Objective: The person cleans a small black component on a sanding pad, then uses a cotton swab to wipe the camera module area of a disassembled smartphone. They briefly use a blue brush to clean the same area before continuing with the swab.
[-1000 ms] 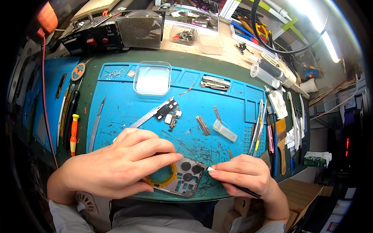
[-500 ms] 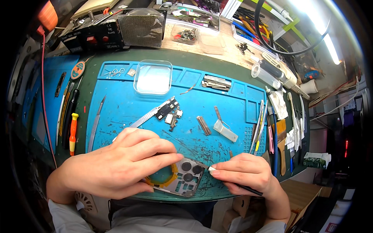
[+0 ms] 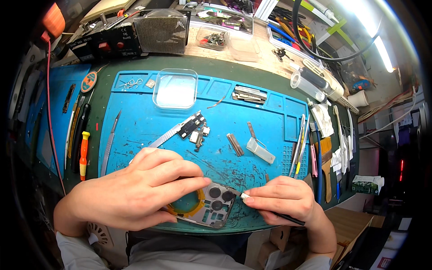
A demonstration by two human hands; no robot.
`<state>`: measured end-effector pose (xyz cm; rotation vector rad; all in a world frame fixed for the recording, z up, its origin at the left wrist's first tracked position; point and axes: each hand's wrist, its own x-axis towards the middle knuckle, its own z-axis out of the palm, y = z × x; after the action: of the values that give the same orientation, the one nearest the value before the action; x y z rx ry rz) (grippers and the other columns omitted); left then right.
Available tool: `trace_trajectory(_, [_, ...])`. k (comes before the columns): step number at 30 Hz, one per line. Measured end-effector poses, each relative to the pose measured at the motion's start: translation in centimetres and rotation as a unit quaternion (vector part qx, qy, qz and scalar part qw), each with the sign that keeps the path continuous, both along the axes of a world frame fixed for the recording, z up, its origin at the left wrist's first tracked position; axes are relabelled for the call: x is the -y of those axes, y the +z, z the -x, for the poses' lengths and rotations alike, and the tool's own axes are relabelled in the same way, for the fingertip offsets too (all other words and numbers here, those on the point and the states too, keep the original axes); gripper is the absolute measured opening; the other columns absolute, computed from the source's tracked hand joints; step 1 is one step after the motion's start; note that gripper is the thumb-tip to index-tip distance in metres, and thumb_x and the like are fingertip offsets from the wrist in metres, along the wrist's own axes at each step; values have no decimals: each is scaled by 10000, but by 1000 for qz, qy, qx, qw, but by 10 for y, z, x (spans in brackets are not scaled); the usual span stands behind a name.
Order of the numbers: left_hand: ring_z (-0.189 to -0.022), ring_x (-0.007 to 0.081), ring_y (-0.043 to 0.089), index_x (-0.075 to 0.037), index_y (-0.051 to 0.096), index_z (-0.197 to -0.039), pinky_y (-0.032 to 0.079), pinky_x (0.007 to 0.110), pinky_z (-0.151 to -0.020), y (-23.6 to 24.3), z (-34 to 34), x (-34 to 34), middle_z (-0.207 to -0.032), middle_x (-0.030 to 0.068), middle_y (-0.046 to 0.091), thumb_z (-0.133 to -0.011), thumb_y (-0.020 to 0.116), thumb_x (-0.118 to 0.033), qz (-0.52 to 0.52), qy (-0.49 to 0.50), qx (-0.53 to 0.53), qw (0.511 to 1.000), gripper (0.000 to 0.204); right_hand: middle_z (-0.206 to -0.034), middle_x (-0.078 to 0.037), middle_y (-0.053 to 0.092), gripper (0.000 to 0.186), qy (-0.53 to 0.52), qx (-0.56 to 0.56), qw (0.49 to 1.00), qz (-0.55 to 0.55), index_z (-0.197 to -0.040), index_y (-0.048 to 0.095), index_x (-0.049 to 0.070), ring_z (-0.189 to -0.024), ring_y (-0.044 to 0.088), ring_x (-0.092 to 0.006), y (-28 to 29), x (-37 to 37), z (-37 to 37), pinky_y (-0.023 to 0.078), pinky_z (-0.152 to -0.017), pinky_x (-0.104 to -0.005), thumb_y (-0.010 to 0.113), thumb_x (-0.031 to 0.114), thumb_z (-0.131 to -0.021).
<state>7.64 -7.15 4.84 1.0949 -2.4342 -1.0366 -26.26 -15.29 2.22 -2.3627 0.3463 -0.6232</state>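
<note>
We see a broad surface [image 3: 216,66] covered in dark green, carrying a blue mat [image 3: 148,119] with shallow trays moulded along its far edge and dark scratches toward its near one. Next come a left hand [image 3: 144,189] and a right hand [image 3: 285,200]. The left grip pinches a flat grey metal phone frame [image 3: 210,209], fingers over it and thumb beneath, by the middle of the surface's near edge; we note its rectangular cut-outs and three round dark discs. Near the mat's far edge sits a clear plastic box [image 3: 175,106] with rounded corners. The right grip pinches a slim tool [image 3: 245,196] with a white collar and black handle; we cannot tell whether its tip touches the frame. Smaller are the frame's thin yellow ring [image 3: 200,204] and, mid-mat, narrow dull metal strips [image 3: 235,145] lying side by side.
</note>
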Motion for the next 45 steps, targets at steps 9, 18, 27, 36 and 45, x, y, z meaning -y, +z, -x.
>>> trace_trajectory(9, [-1281, 313, 568, -48, 618, -1519, 379, 461, -1092, 1, -2, 1, -1440, 118, 618, -832, 886, -277, -1, -7, -10, 1000, 771, -1117, -89, 795, 491, 27, -18, 999, -22, -1218, 794, 34, -883, 766, -231, 6, 5, 1, 630, -724, -323, 831, -99, -747])
trace_trajectory(18, [-1281, 313, 568, -35, 615, -1515, 379, 457, -1086, 1, -2, 2, -1442, 119, 619, -855, 870, -304, 2, -9, -9, 1000, 758, -1133, -101, 794, 482, 42, -25, 998, -42, -1216, 794, 19, -883, 772, -237, 11, 11, -1, 639, -726, -331, 829, -100, -750])
trace_trajectory(27, [-1279, 314, 570, -30, 613, -1515, 379, 459, -1086, 0, -2, 2, -1441, 120, 623, -842, 879, -300, 1, -6, -14, 1000, 772, -1139, -108, 793, 462, 44, -23, 998, -31, -1214, 795, 17, -891, 781, -245, 10, 10, -3, 649, -733, -336, 827, -99, -767])
trace_trajectory(36, [-1286, 313, 570, -30, 612, -1514, 380, 459, -1088, 0, -1, 2, -1440, 119, 625, -831, 886, -290, -1, -4, -12, 1000, 780, -1131, -101, 797, 462, 42, -24, 998, -35, -1215, 796, 22, -894, 783, -245, 11, 11, -2, 647, -745, -339, 837, -90, -769])
trace_trajectory(45, [-1285, 314, 564, -32, 605, -1522, 378, 462, -1080, 0, -3, 3, -1443, 118, 621, -838, 884, -273, -8, -8, -15, 1000, 777, -1129, -106, 802, 461, 46, -35, 998, -40, -1204, 803, 26, -885, 777, -245, 12, 13, -6, 638, -745, -335, 834, -95, -759])
